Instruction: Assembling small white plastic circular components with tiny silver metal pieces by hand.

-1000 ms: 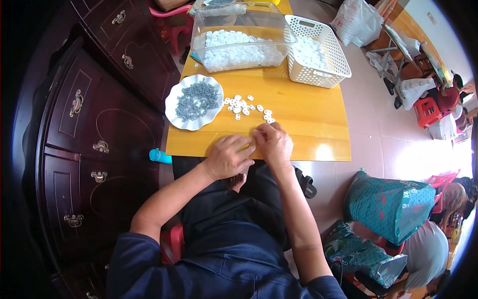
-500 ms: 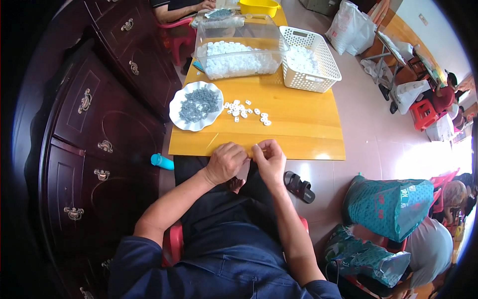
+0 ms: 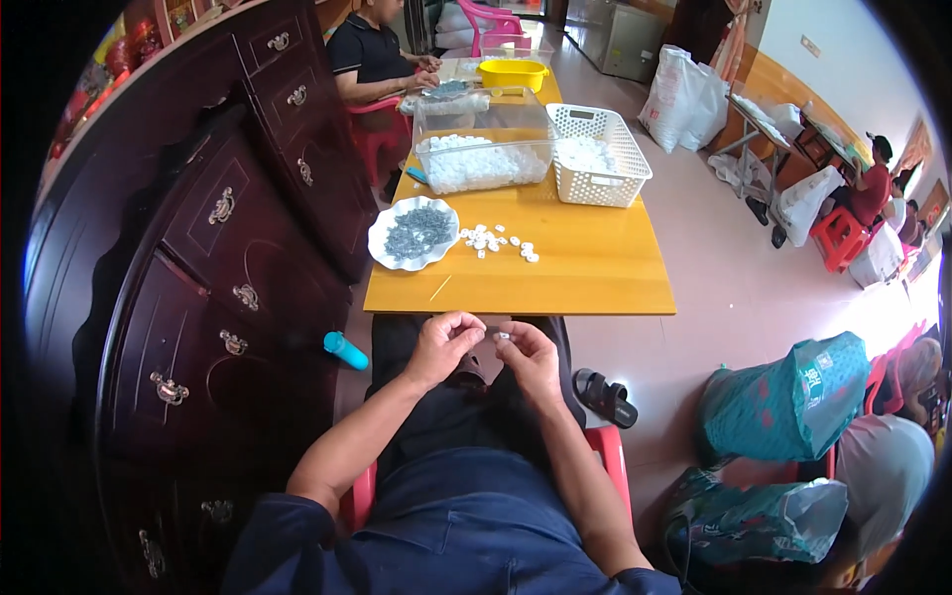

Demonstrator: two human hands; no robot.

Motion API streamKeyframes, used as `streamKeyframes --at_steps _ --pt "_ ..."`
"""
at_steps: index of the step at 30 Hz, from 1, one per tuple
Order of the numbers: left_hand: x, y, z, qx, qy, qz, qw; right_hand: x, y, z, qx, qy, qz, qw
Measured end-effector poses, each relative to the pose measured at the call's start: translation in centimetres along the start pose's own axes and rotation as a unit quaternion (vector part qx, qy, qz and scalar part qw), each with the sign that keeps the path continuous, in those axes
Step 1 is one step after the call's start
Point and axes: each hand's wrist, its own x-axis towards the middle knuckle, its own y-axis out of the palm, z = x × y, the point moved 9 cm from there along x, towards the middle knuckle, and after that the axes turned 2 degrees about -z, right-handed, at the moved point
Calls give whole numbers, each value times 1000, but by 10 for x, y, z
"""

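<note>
- Dark wooden cabinet [image 3: 228, 248]: runs along the 9 o'clock side of the room, drawers with metal handles, just beside the table.
- Table [image 3: 585, 268]: yellow-orange top, extends from the seated person toward 12 o'clock; its near edge lies just beyond the person's hands.
- Clear plastic bin [image 3: 481, 149]: stands on the table's far half, filled with small white pieces.
- White lattice basket [image 3: 600, 159]: at 3 o'clock of the bin, touching or just beside it, also holding white pieces.
- Yellow tub [image 3: 513, 72]: at the table's far end, near a second person in a dark shirt [image 3: 372, 55] seated on a pink chair.
- White scalloped dish [image 3: 414, 233]: on the table's 9 o'clock edge, holding a heap of small grey parts.
- Loose white pieces [image 3: 496, 241]: scattered on the table at 3 o'clock of the dish.
- Blue cylinder [image 3: 345, 349]: on the floor between cabinet and the person's leg.
- Left hand [image 3: 443, 345]: held over the lap, below the table edge; fingers curled, tips pinched together toward the right hand. What they pinch cannot be told.
- Right hand [image 3: 529, 357]: at 3 o'clock of the left hand, nearly touching it; thumb and forefinger grasp a small white piece [image 3: 502, 337].
- Small white piece: sits between the two hands, above the lap, clear of the table.
</note>
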Motion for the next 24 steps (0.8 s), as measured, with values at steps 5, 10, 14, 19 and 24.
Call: streamKeyframes --at_steps 5,10,14,19,24 --pt "-19 -7 -15 -67 -14 -17 998 -12 12 4 49 14 62 997" --pt "-38 -14 -25 -75 -4 -27 997 -33 17 -9 64 47 99 992" --pt "-47 -15 -21 -50 19 -23 998 -42 24 -22 51 112 97 988" --pt "-46 -18 -22 9 33 -37 999 -38 23 -28 65 125 85 986" --pt "-44 -13 -26 -7 37 -32 999 -38 25 -17 76 96 69 990"
